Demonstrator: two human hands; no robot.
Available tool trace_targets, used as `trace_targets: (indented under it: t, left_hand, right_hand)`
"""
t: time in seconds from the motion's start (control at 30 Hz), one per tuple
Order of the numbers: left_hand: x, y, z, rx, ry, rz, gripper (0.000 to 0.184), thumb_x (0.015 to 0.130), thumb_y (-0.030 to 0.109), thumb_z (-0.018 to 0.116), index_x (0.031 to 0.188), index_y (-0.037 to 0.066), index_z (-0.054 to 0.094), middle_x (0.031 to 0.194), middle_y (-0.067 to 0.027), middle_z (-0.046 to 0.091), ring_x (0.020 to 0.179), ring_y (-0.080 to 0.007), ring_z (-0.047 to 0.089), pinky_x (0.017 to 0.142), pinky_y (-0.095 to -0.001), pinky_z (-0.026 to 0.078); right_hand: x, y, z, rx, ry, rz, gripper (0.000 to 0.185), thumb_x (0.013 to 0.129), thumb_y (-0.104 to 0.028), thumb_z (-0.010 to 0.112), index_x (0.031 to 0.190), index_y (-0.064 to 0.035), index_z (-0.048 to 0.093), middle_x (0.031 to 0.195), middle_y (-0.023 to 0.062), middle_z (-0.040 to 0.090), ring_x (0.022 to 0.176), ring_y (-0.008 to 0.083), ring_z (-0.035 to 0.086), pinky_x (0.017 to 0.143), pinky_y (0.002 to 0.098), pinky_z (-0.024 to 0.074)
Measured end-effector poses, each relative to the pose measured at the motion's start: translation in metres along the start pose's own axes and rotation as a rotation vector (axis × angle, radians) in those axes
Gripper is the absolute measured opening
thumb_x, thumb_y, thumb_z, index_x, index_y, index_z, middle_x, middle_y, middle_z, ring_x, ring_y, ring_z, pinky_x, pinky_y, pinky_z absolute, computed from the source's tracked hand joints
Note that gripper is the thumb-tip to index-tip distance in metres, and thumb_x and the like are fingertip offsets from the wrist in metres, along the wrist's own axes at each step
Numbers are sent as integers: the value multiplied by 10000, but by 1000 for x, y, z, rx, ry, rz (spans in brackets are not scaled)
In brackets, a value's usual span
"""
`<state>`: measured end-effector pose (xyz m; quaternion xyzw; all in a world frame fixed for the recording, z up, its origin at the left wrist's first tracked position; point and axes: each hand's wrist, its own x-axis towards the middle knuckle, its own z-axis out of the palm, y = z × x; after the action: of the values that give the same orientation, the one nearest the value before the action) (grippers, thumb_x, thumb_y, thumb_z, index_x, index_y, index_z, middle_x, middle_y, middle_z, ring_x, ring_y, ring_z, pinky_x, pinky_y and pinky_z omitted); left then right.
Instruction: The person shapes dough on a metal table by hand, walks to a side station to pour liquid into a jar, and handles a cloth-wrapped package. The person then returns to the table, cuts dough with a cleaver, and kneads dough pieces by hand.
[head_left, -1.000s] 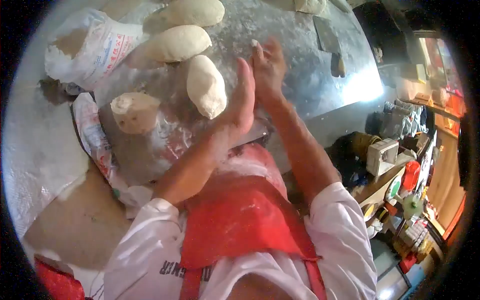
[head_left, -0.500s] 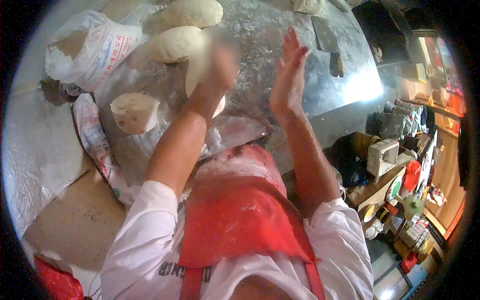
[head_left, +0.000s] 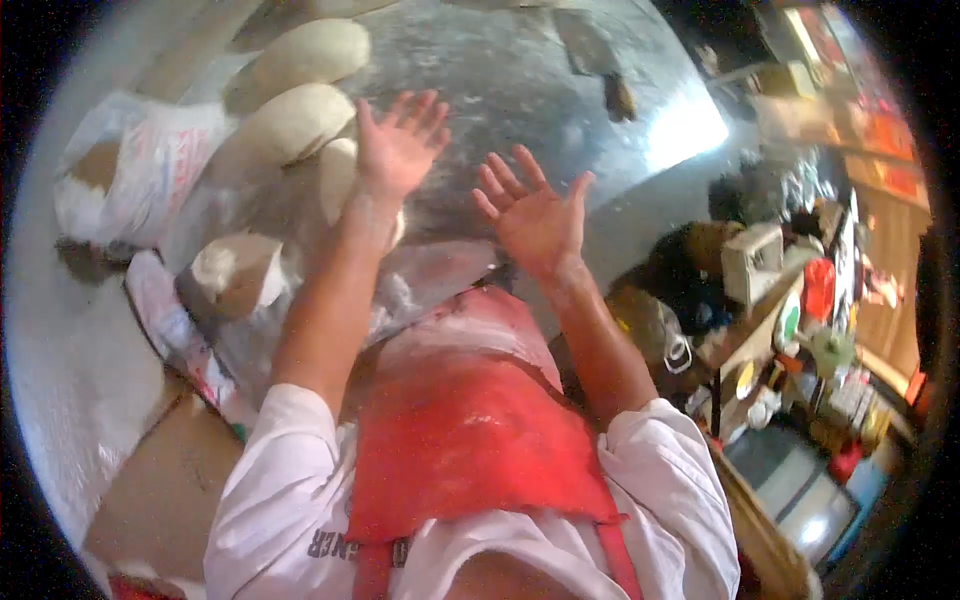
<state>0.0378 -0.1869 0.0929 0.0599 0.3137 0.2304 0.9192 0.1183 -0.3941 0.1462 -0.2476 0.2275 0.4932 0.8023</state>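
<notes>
My left hand point(head_left: 402, 145) is raised over the floury work surface, palm showing and fingers spread, with nothing in it. Just left of it lie large pale lumps of dough: one at the back point(head_left: 315, 50), one nearer point(head_left: 288, 125), and a smaller piece point(head_left: 338, 178) partly hidden by my left wrist. My right hand point(head_left: 538, 215) is also held up, palm showing, fingers apart and holding nothing. It is above the near right part of the metal surface point(head_left: 480, 80), apart from my left hand.
A wide flat blade point(head_left: 585, 42) with a dark handle point(head_left: 619, 98) lies at the back right. On the left stand an opened white plastic sack point(head_left: 150, 170) and a pale roundish thing point(head_left: 235, 270). Shelves of household goods and a white crate point(head_left: 752, 262) are at right.
Both hands have turned to show their palms, and their fingers have spread. My right hand has lowered and moved left. The view has shifted, so the dough and blade appear farther left.
</notes>
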Motion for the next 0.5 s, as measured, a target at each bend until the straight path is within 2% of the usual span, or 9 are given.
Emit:
trace_targets:
  t: [0.03, 0.1, 0.17, 0.2, 0.27, 0.3, 0.33, 0.43, 0.5]
  left_hand:
    - [9, -4, -10, 31, -13, -31, 684, 1042, 657, 393, 1372, 68, 505, 1417, -166, 583, 1306, -389, 531, 1071, -561, 422]
    - [16, -18, -22, 182, 35, -116, 599, 1066, 557, 442, 1413, 69, 476, 1354, -151, 612, 1232, -359, 585, 1031, -524, 478]
    - [25, -36, -45, 214, -57, -254, 476, 1074, 486, 488, 1312, 89, 597, 1251, -112, 678, 1153, -323, 643, 985, -484, 532]
    - [16, -49, -35, 292, 33, -263, 400, 1076, 450, 508, 1235, 111, 648, 1195, -88, 703, 1128, -291, 659, 964, -454, 539]
    - [6, -73, -43, 398, 1, -345, 386, 1069, 428, 547, 1329, 142, 562, 1236, -58, 662, 1125, -246, 645, 941, -414, 529]
    - [0, -82, -45, 447, 43, -369, 370, 1072, 417, 544, 1326, 148, 567, 1218, -52, 669, 1106, -234, 652, 927, -407, 530]
    - [-5, -95, -47, 488, -29, -377, 304, 1078, 407, 522, 1194, 148, 631, 1175, -51, 703, 1061, -246, 664, 864, -412, 535]
    - [-21, -128, -36, 653, 6, -449, 315, 1067, 377, 545, 1265, 134, 580, 1161, -51, 688, 1044, -236, 657, 849, -389, 528]
    - [-28, -145, -23, 737, -25, -457, 327, 1058, 377, 559, 1278, 135, 569, 1174, -60, 682, 1050, -240, 656, 851, -387, 526]
  right_hand:
    - [-3, -6, -19, 8, 15, -48, 968, 929, -862, 286, 1498, -96, 448, 1425, 207, 556, 1282, 383, 544, 1113, 568, 404]
    - [2, -22, -68, -201, -119, -94, 722, 1030, -687, 405, 1408, -86, 534, 1245, 143, 657, 1104, 309, 635, 973, 476, 512]
    - [-17, -32, -88, -428, 91, -184, 445, 1079, -447, 527, 1326, -84, 597, 1095, 64, 685, 971, 224, 655, 833, 384, 543]
    - [-35, -37, -93, -424, 224, -217, 304, 1064, -302, 598, 1272, -82, 628, 1098, 36, 683, 961, 177, 653, 802, 358, 537]
    - [-62, -55, -124, -430, 350, -177, 242, 1038, -246, 652, 1223, -90, 645, 1133, 47, 708, 1005, 172, 670, 845, 365, 552]
    - [-77, -58, -132, -470, 404, -229, 357, 1066, -400, 586, 1196, -78, 665, 1102, 64, 719, 992, 184, 673, 850, 381, 539]
    - [-87, -65, -149, -457, 390, -265, 357, 1066, -400, 586, 1196, -78, 665, 1102, 64, 719, 992, 184, 673, 850, 381, 539]
    - [-99, -89, -192, -351, 405, -209, 555, 1080, -562, 448, 1144, -66, 688, 1075, 73, 724, 999, 204, 677, 857, 399, 527]
    - [-108, -103, -195, -239, 453, -255, 674, 1079, -624, 357, 1107, -59, 721, 997, 56, 736, 910, 197, 688, 746, 378, 543]
